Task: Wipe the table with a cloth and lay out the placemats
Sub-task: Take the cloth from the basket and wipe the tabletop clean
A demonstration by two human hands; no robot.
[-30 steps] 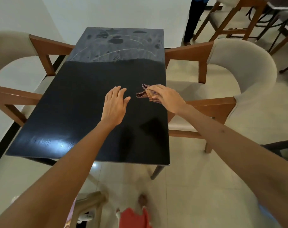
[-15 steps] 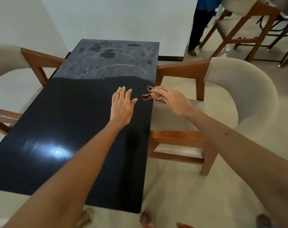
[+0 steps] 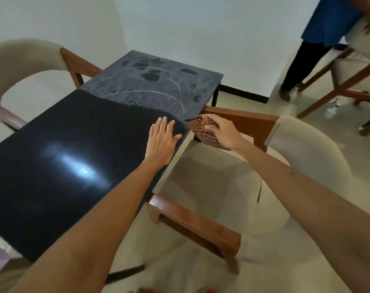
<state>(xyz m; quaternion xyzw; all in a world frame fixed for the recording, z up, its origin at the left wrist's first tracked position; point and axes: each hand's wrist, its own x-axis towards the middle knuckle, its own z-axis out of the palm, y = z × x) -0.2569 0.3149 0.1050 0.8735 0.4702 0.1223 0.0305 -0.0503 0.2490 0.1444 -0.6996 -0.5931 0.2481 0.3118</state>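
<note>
Striped cloth is bunched in the right hand, fingers curled round it — held just off the table's right edge, above the seat of the beige chair. Left hand lies flat with straight fingers on the dark near part of the table, close to that edge. Far end of the table is grey and smeared — another person stands at upper right.

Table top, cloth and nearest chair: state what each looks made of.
Table top: dark, glossy, likely lacquered wood or laminate; it mirrors a light. Cloth in the right hand: soft woven fabric, striped, folding. Chair: brown wooden frame, matte beige upholstery.
</note>
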